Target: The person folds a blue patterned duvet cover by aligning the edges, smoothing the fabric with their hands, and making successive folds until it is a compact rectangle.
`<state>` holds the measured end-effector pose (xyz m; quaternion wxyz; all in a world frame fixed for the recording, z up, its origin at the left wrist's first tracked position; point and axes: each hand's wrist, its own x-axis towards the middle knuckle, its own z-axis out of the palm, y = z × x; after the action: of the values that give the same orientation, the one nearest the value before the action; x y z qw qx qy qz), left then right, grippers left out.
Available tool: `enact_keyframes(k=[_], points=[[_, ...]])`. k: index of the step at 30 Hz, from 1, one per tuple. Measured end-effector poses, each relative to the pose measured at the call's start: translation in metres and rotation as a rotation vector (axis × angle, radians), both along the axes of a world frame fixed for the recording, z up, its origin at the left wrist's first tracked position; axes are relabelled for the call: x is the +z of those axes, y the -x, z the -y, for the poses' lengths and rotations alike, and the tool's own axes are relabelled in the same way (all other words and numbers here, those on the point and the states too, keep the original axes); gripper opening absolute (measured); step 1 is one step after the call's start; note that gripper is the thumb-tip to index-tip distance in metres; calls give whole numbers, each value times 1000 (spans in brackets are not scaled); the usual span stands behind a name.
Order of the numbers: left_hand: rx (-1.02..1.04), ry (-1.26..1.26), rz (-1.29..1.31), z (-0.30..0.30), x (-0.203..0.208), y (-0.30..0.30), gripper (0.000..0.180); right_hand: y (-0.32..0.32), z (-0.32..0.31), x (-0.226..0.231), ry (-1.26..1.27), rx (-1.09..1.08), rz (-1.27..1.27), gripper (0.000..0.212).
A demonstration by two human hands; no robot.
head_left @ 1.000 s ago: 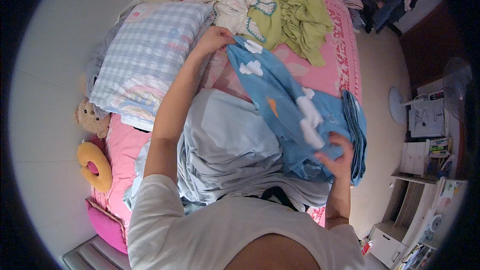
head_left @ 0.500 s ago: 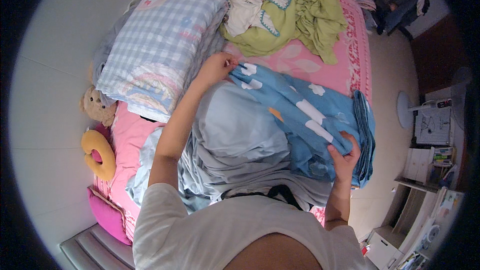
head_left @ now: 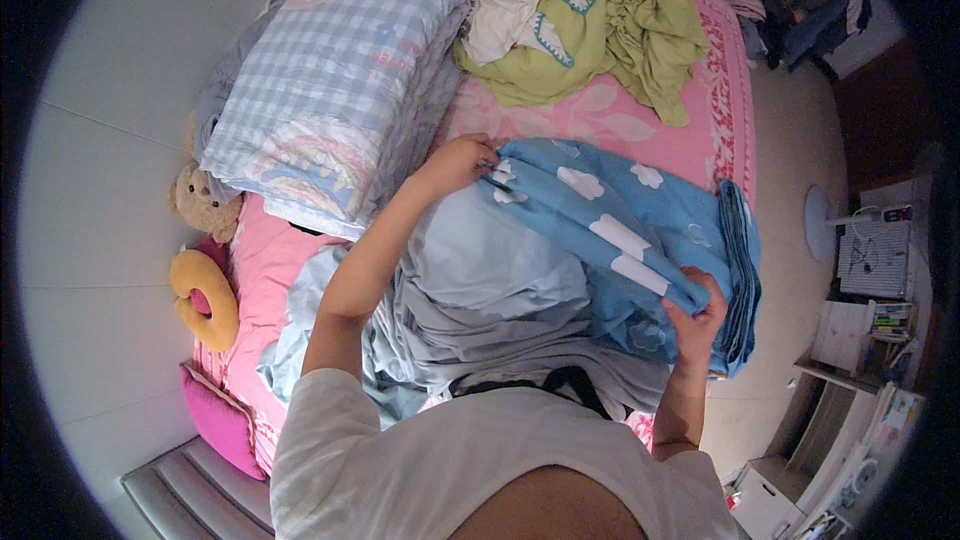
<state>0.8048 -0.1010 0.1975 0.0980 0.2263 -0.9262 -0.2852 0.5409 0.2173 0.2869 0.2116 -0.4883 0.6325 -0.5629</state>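
Observation:
My left hand point(head_left: 460, 165) pinches the far left corner of a blue blanket point(head_left: 690, 230) with white cloud shapes. My right hand point(head_left: 700, 315) grips a rolled edge of the same blanket nearer me, thumb on top. Between the hands the cloth is stretched into a loose fold. Its right side lies in stacked layers along the bed's right edge. Under and beside it, pale blue and grey bedding point(head_left: 490, 260) lies rumpled in front of me.
A folded checked quilt point(head_left: 330, 70) is stacked at left. Green point(head_left: 650, 40) and white point(head_left: 505, 0) cloths lie heaped on the pink bedspread point(head_left: 560, 110) at the far side. A teddy bear point(head_left: 205, 202), yellow neck pillow point(head_left: 215, 320) and magenta cushion point(head_left: 220, 425) line the left wall.
My left hand has come slightly nearer to me with the blanket's corner. The cloth's far edge bulges more, and an orange patch on it is now hidden. My right hand keeps its grip.

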Motion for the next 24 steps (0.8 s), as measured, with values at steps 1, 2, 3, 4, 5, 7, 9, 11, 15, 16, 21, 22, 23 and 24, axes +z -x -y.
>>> enact_keyframes(k=[1, 2, 3, 4, 5, 7, 9, 11, 15, 16, 21, 22, 23, 24], points=[[14, 91, 46, -6, 10, 2, 21, -1, 0, 0, -8, -23, 37, 36], [30, 200, 136, -11, 15, 4, 21, -2, -1, 1, -17, -47, 74, 36], [50, 311, 225, -14, 18, 6, 22, -2, -1, 2, -23, -67, 109, 36], [69, 421, 313, -17, 19, 7, 23, -2, -1, 1, -13, -57, 101, 36], [102, 473, 331, -20, 18, 8, 22, -1, -1, -1, -3, -48, 94, 37], [167, 577, 364, -23, 13, 11, 22, -1, -3, -1, -2, -51, 91, 39], [223, 573, 294, -19, 9, 12, 23, -2, -4, -2, -23, -71, 103, 42], [349, 393, 11, -14, 9, 4, 21, 4, -8, -7, -5, -93, 1, 43], [782, -458, -765, -12, 40, -14, 10, 12, -15, -12, 0, -79, 47, 43], [909, -709, -912, -14, 43, -15, 8, 14, -19, -14, 10, -11, -27, 43], [839, -752, -1134, -2, 27, -26, 10, 6, -18, -10, 15, 127, -209, 41], [670, -678, -889, -6, 20, -31, 10, 6, -16, -10, 13, 116, -214, 41], [501, -598, -645, -11, 14, -35, 12, 6, -17, -10, 25, 94, -186, 40], [473, -526, -516, -15, 16, -37, 12, 4, -17, -13, 36, 69, -151, 40]])
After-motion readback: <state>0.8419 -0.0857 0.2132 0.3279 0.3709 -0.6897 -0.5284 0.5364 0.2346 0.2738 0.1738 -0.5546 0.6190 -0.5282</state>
